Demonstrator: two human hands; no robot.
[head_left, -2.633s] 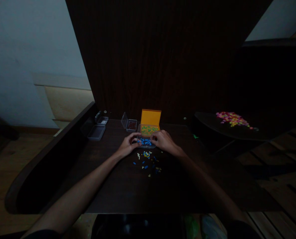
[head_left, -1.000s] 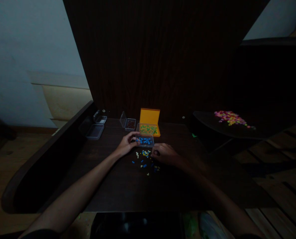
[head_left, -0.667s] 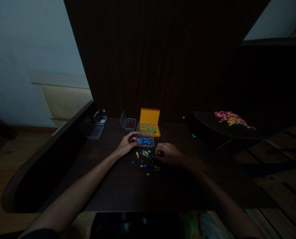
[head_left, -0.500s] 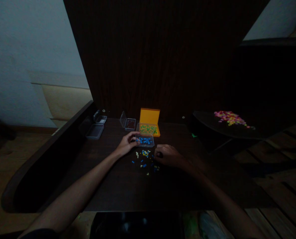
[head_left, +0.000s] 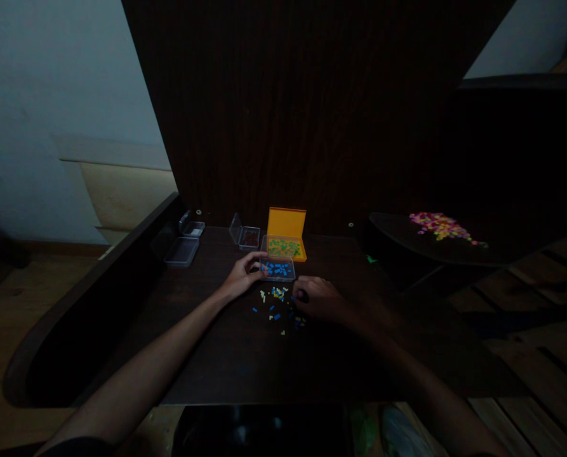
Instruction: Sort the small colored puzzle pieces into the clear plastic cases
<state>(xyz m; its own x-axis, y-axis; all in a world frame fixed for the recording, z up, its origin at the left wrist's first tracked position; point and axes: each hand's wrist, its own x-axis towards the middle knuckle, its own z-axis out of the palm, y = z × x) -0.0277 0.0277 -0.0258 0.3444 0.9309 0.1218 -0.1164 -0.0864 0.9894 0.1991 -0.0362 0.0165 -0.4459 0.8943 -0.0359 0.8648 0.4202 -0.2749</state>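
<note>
My left hand (head_left: 245, 274) grips the left end of a clear plastic box (head_left: 287, 278), thumb in front and fingers behind. Blue pieces (head_left: 278, 269) lie in that box. Just right of a loose pile of small yellow, cream and blue pieces (head_left: 278, 293) is my right hand (head_left: 319, 297), its fingers curled together; whatever they may pinch is too small and dark to make out. Directly behind the clear box stands an orange box (head_left: 287, 222) with its lid raised and green pieces (head_left: 283, 246) inside.
A small clear box with dark red pieces (head_left: 249, 237) stands at the back. Further left lie a clear tray (head_left: 182, 251) and a small lidded box (head_left: 195, 228). On a side shelf to the right is a heap of pink and yellow pieces (head_left: 440, 226). A raised rim (head_left: 97, 279) borders the left side.
My right hand has shifted very slightly left, toward the loose pieces. The left hand and the clear box have stayed in place.
</note>
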